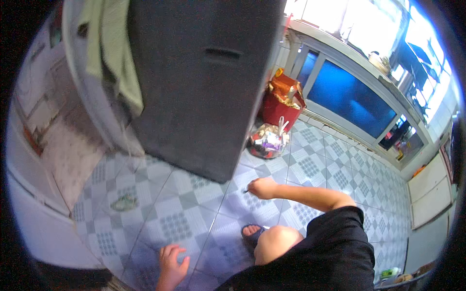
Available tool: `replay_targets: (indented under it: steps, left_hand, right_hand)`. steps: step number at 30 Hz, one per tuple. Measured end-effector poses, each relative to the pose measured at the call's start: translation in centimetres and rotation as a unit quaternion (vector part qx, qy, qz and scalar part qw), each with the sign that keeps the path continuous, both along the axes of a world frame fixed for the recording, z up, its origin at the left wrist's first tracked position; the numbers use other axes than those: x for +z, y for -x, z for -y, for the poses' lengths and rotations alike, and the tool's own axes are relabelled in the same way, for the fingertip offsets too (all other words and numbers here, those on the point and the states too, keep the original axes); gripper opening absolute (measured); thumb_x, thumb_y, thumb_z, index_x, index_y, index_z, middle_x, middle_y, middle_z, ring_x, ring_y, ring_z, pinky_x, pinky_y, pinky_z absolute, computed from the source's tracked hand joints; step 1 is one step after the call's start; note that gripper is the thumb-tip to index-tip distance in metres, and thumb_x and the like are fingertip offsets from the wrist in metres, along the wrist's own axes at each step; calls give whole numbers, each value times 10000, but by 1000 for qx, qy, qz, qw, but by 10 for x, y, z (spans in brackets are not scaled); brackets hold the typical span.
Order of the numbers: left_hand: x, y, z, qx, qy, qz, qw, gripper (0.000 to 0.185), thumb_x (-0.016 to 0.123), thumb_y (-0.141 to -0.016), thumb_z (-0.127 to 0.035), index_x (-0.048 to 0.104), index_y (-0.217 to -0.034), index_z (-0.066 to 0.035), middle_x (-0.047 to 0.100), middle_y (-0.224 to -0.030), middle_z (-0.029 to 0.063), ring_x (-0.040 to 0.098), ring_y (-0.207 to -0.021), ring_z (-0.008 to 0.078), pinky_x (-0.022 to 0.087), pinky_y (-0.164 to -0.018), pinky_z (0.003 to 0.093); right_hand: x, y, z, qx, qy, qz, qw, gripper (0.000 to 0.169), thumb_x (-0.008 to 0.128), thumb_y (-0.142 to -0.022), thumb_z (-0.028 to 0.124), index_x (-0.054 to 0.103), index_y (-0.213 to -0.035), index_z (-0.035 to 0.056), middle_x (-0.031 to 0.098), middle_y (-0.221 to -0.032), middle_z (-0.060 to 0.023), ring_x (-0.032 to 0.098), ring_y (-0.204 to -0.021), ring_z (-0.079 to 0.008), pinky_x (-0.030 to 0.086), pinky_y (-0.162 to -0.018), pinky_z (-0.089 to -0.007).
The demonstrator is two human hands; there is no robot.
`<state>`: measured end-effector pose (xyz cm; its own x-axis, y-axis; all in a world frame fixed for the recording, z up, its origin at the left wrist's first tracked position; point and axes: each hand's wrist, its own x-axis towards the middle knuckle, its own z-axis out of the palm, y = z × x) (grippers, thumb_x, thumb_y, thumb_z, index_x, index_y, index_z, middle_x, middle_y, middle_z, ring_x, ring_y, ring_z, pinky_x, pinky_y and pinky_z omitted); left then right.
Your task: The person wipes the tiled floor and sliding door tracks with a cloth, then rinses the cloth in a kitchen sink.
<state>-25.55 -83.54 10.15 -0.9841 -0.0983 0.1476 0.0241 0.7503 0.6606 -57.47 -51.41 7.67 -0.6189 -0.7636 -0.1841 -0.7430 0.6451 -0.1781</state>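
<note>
My right hand (263,188) is closed in a fist around a small dark thing, whose thin end pokes out on the left; I cannot tell what it is. Below the lower corner of a tall dark grey panel (193,109), the fist hangs over the tiled floor (174,225). My left hand (172,264) is low in the view, empty, its fingers apart and slightly bent above the tiles. A light green cloth (125,72) hangs at the panel's left side. On the floor at the left lies a crumpled greenish thing (124,202).
A red bag (280,105) filled with things and a tied clear plastic bag (268,141) stand right of the panel. Behind them is a framed cabinet with blue panels (349,94). A white cabinet (429,192) stands at the right. My sandalled foot (251,232) is on the tiles.
</note>
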Motion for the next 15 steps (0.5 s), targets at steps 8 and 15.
replay_targets:
  steps: [8, 15]
  left_hand:
    - [44, 75, -9, 5, 36, 227, 973, 206, 623, -800, -175, 619, -968, -57, 583, -933, 166, 551, -919, 336, 447, -809, 423]
    - [96, 196, -38, -103, 167, 239, 951, 292, 663, -746, -219, 636, -991, -62, 594, -1048, 127, 507, -1032, 307, 384, -916, 389]
  right_hand:
    - [41, 214, -125, -465, 335, -182, 799, 335, 481, -887, 339, 596, -873, 25, 618, -871, -233, 592, -847, -404, 453, -703, -506]
    - [52, 290, -112, -451, 354, -368, 732, 408, 579, -843, 258, 468, -1128, -12, 529, -995, -219, 506, -921, -380, 444, -770, -463]
